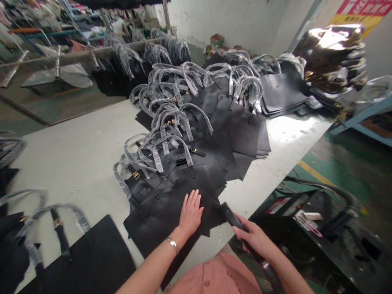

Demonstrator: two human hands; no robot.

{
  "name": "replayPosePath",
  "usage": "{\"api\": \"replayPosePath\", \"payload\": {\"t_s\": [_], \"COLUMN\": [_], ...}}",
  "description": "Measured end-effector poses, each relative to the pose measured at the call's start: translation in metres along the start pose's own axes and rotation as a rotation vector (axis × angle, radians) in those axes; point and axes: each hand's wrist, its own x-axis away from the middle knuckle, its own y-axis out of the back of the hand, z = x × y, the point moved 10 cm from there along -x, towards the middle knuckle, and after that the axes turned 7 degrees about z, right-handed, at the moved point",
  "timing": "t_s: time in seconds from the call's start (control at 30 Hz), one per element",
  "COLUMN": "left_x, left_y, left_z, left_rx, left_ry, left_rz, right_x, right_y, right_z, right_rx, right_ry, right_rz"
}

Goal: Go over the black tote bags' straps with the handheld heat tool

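My left hand [191, 212] lies flat, fingers stretched out, on a black leather bag panel [168, 206] at the near end of a pile. My right hand [251, 235] is wrapped round a black hose nozzle [233, 219], whose tip touches or almost touches the panel's right edge. From the nozzle a dark hose runs down past my right forearm. Overlapping black bag pieces [238, 127] spread away from me, many with plastic-wrapped handles [173, 116] and gold buckles.
More black bags [92, 255] lie at the lower left of the pale table [77, 147]. A black machine [318, 241] stands on the floor at the right. Shiny bundles [334, 61] are stacked at the back right. Behind, bags hang from a rail [122, 46].
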Motion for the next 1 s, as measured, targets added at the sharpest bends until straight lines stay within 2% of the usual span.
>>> {"api": "replayPosePath", "payload": {"t_s": [0.1, 0.2, 0.4, 0.5, 0.63, 0.73, 0.87, 0.93, 1.0], "left_x": [0.012, 0.011, 0.01, 0.01, 0.012, 0.021, 0.036, 0.04, 0.041], "left_y": [-0.009, -0.013, -0.014, -0.013, -0.009, -0.01, -0.012, -0.009, -0.005], "left_z": [0.001, 0.001, 0.002, 0.003, 0.001, -0.014, -0.034, -0.03, -0.014], "left_rx": [-0.046, -0.067, -0.051, -0.038, -0.018, 0.005, 0.079, 0.12, 0.125], "left_ry": [-0.023, -0.03, -0.036, -0.041, -0.043, -0.092, -0.144, -0.121, -0.053], "left_rz": [-0.005, 0.001, -0.01, -0.006, 0.002, 0.021, 0.02, 0.0, -0.02], "right_x": [-0.009, -0.017, -0.006, -0.01, -0.03, -0.043, -0.065, -0.08, -0.096], "right_y": [-0.007, -0.01, -0.012, -0.013, -0.008, -0.003, -0.016, -0.026, -0.035], "right_z": [0.007, 0.015, 0.008, 0.013, 0.047, 0.081, 0.114, 0.125, 0.135], "right_rx": [-0.025, -0.019, -0.011, -0.006, 0.056, 0.104, 0.193, 0.212, 0.226], "right_ry": [-0.02, -0.019, -0.086, -0.075, 0.032, 0.107, 0.118, 0.109, 0.099], "right_rz": [0.025, 0.017, 0.083, 0.06, -0.068, -0.131, -0.035, 0.011, 0.032]}}
